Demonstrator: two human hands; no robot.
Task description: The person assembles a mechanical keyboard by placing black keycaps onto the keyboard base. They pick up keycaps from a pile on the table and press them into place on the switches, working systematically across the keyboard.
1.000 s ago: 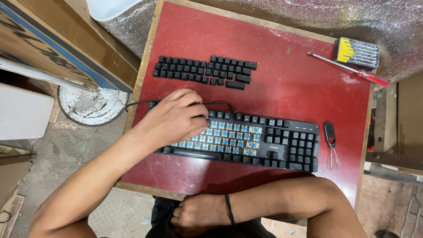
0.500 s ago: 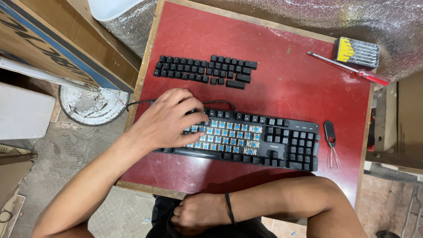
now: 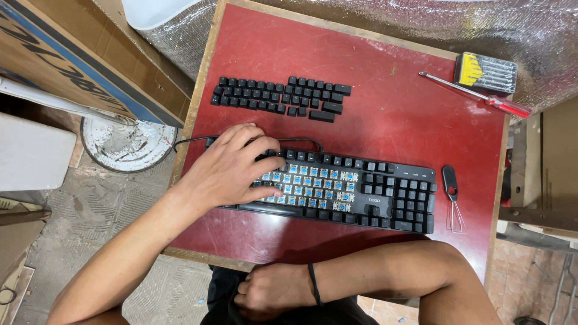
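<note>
A black mechanical keyboard (image 3: 385, 192) lies on a red table (image 3: 385, 114); its middle shows bare blue switches (image 3: 313, 183) where caps are off. My left hand (image 3: 232, 168) rests over the keyboard's left end, fingers bent and fingertips touching the upper key rows, with nothing seen in it. Removed black keycaps (image 3: 280, 96) lie in rows farther back on the table. My right hand (image 3: 271, 292), a black band on its wrist, is closed in a fist against my dark clothing below the table's front edge.
A black wire keycap puller (image 3: 451, 192) lies right of the keyboard. A red-handled screwdriver (image 3: 481, 96) and a small bit set case (image 3: 486, 72) sit at the far right corner. Cardboard boxes (image 3: 72, 60) and a white bucket lid (image 3: 123, 144) are on the left.
My left hand has slid slightly toward me and to the left over the keyboard, fingers curling in. The right hand has stayed put.
</note>
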